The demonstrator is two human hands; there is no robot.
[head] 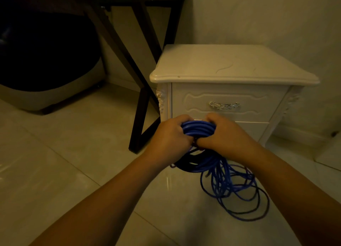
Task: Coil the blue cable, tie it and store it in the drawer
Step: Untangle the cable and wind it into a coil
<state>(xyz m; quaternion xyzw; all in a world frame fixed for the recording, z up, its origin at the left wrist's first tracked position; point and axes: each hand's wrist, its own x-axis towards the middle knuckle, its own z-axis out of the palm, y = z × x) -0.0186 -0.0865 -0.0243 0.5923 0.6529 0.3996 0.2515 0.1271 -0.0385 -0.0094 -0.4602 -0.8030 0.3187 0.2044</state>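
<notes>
Both the left hand (170, 135) and right hand (219, 133) clamp the blue cable (198, 128) bundle mid-frame so the loops don't spring apart, slack trailing lower right.

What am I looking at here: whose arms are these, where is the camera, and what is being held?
There is no machine: a person works with bare hands, and the single picture comes from a camera on their head, looking forward and down. The left hand and right hand both grip a bundle of coiled blue cable. The rest of the cable lies in loose loops on the tiled floor. Behind stands a white nightstand; its drawer is closed. A dark table leg stands to the left.
</notes>
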